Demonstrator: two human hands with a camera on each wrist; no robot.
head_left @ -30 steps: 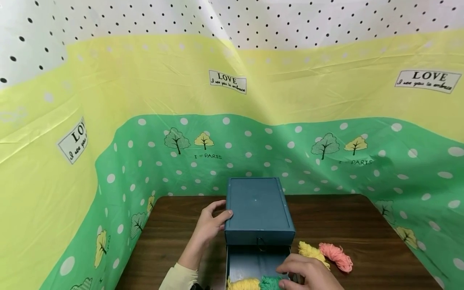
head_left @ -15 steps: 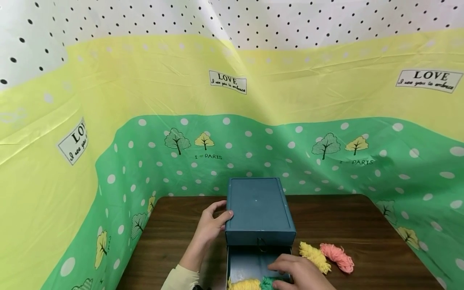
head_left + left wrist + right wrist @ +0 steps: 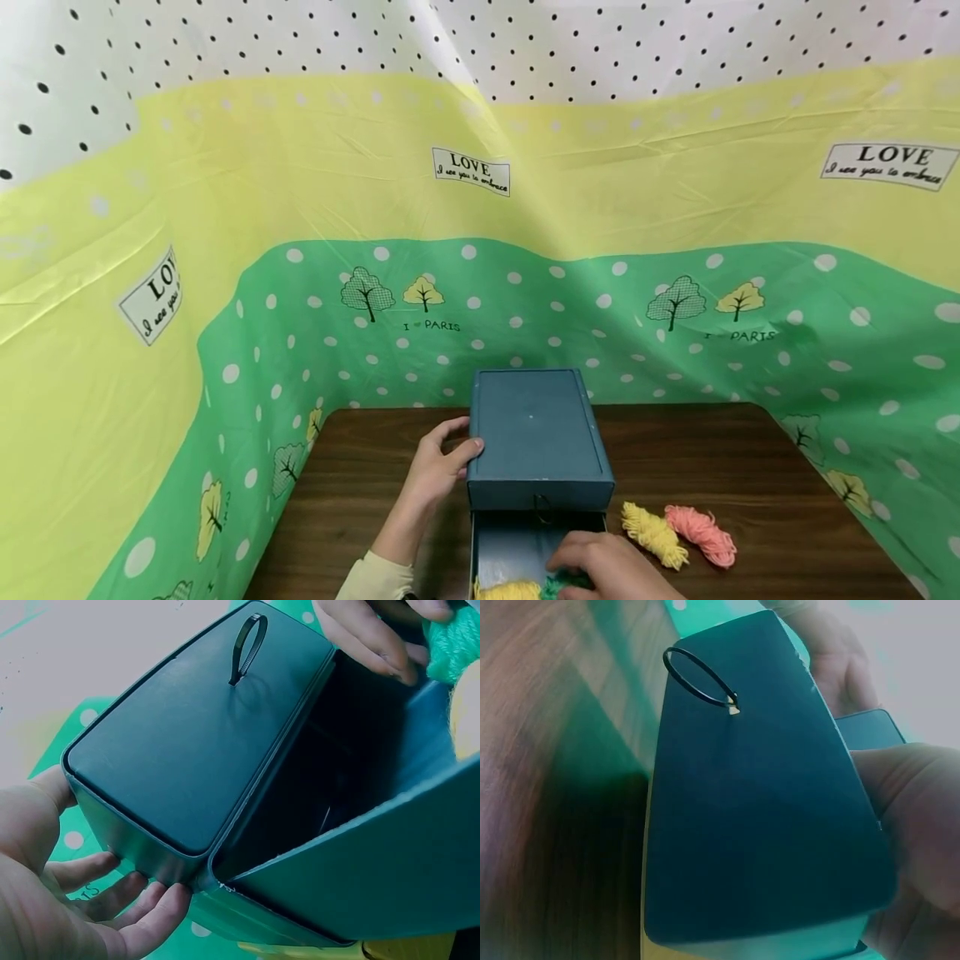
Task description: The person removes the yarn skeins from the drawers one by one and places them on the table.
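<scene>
My left hand (image 3: 438,462) grips the left side of a dark blue drawer box (image 3: 531,425), thumb on the top edge. In the left wrist view its fingers (image 3: 154,907) bend against the box's side. The lower drawer (image 3: 506,550) is pulled out toward me. In it lie a yellow yarn skein (image 3: 508,591) and, to its right, a green yarn skein (image 3: 454,649). My right hand (image 3: 611,567) reaches over the drawer's right side, fingers loosely bent at the green skein and partly covering it. The right wrist view shows the drawer's front (image 3: 757,802) with its black loop pull (image 3: 697,679).
To the right of the box, another yellow yarn skein (image 3: 654,535) and a pink yarn skein (image 3: 701,535) lie side by side on the brown wooden table (image 3: 360,467). A patterned curtain (image 3: 525,292) hangs behind the table and along its sides.
My right hand has shifted left over the green skein and covers the drawer's right side more. The green skein stays beside the yellow one. My left hand stays on the box.
</scene>
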